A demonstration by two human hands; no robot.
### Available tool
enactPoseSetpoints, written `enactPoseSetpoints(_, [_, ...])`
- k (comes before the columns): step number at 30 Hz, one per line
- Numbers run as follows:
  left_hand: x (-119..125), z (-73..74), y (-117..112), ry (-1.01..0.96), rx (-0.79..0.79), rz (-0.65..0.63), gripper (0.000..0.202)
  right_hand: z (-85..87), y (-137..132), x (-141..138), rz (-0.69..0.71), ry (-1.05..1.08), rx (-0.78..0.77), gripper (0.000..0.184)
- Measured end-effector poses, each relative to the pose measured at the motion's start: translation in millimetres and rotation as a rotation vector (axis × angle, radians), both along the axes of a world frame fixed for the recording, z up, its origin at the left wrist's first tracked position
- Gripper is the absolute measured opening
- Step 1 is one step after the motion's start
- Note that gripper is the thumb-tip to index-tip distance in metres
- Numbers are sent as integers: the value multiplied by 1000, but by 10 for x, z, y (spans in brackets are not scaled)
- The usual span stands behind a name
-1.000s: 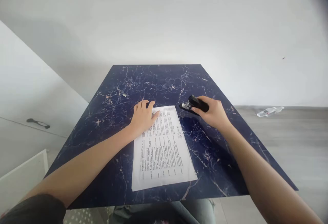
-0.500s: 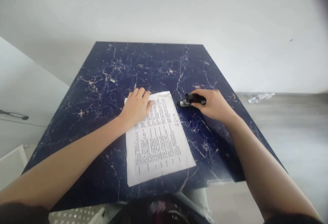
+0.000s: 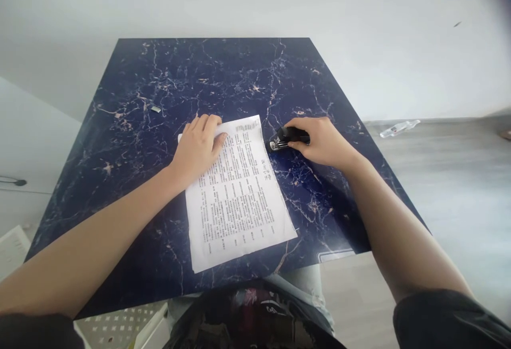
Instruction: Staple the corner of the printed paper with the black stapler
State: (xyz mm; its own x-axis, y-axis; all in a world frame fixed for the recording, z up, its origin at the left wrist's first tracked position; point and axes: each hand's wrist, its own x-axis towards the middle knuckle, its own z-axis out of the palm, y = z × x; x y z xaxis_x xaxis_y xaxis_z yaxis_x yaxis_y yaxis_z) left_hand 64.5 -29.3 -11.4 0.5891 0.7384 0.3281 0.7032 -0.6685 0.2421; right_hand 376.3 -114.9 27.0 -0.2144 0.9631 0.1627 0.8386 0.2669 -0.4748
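Note:
A printed sheet of paper lies on a dark blue marbled table. My left hand rests flat on the sheet's far left corner, fingers stretched out, pressing it down. My right hand is closed round a black stapler, whose metal mouth points at the sheet's far right corner, just beside the paper's edge.
A small silver scrap lies on the table to the far left. A clear plastic bottle lies on the grey floor at right. A white cabinet stands left of the table, and a white perforated thing shows under the near edge.
The camera has tilted down, so the table sits higher in view. My right hand brought the stapler down and left toward the sheet's far right corner. My left hand stayed on the paper.

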Motion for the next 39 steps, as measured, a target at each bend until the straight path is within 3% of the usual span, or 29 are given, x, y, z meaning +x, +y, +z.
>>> enactPoseSetpoints(14, [-43,31,55,-213,-30,58,19,-39,-52,-180,-57,-15,35,32])
enactPoseSetpoints(39, [-40,-55,114,-112,-97,54,29,58,-70,-291,-20,71,-44,28])
